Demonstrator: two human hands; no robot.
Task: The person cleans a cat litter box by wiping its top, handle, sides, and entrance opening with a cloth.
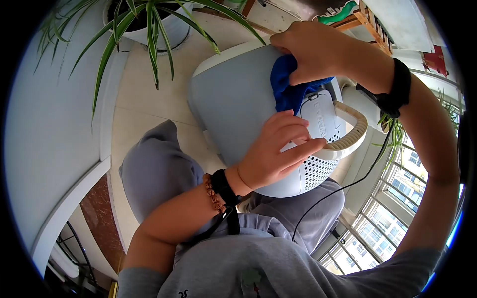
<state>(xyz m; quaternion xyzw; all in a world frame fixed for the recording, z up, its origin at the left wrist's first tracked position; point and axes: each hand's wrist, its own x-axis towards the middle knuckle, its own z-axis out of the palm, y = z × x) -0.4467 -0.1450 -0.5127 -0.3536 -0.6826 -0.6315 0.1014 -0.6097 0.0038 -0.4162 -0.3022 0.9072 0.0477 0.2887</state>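
My right hand (318, 52) is at the far side of a grey-and-white appliance (228, 94), its fingers curled at the pale rim. A crumpled blue cloth (286, 82) is bunched under that hand, pressed against the casing with the thumb over it. My left hand (283, 144) lies over the near part of the casing, its fingers and thumb apart. The tip of its thumb is close to a ribbed beige loop, a hose or handle (354, 131). Below the loop, the casing has a panel of small round holes (315, 171). The appliance stands between my knees.
A potted spider plant (149, 37) stands at the upper left, its leaves hanging towards the appliance. Another pot (360, 107) is behind the loop. A wooden rack (367, 25) with a green shoe is at the top right. A black cable (343, 187) runs from my right wrist to my lap.
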